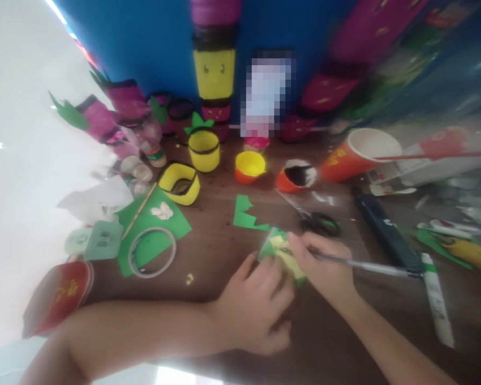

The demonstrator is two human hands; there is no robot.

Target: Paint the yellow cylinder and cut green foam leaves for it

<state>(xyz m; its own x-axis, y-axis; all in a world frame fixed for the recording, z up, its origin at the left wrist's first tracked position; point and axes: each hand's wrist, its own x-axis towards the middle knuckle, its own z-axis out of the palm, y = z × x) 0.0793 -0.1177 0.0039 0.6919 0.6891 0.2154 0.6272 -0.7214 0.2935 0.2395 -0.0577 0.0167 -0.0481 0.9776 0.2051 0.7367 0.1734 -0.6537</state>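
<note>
My right hand (324,264) grips a slim pen (361,263) with a clear-looking barrel. Its tip meets a small piece of green and yellow paper (291,262) on the brown table. My left hand (260,302) presses on the same paper from the near left, its fingers bent over the edge; part of the paper is hidden under both hands. Just beyond lies a green paper scrap with a zigzag edge (246,214). Black-handled scissors (324,223) rest behind my right hand. Motion blurs the hands and the marks on the paper.
On the left are a tape roll (173,251), green paper (180,222) and a red cup (64,294). Yellow cups (204,152) stand at the back. To the right lie a black tool (385,230), a white marker (436,299) and a yellow glue gun (473,254). An orange cup (336,160) stands behind.
</note>
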